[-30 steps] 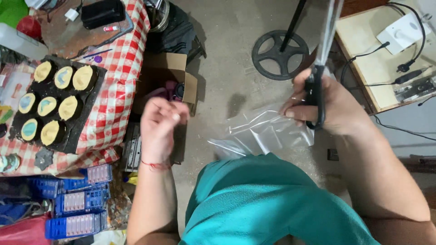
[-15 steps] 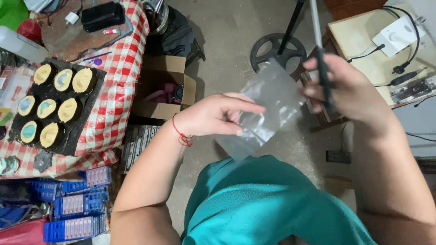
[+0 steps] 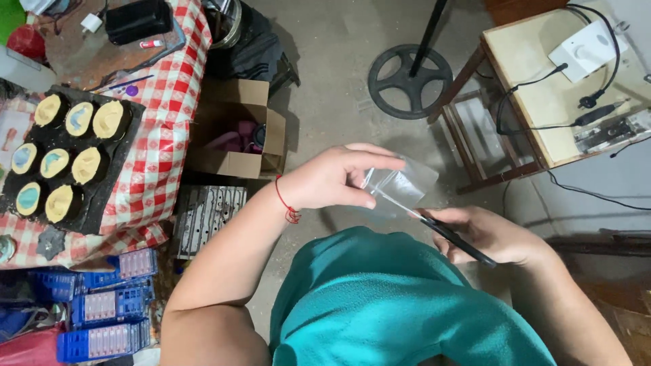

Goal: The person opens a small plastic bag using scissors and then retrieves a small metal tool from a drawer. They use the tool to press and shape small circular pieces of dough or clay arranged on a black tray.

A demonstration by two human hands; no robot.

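Since half a second ago my right hand, gripping the black tool, dropped below the clear bag my left hand pinches.

cardboard box | dark mould tray | checked cloth | blue crates

The right hand is lower than half a second ago, now below the bag instead of level with it, its black tool tipped toward the bag. The left hand now pinches the bag's edge; the bag looks smaller, less spread.
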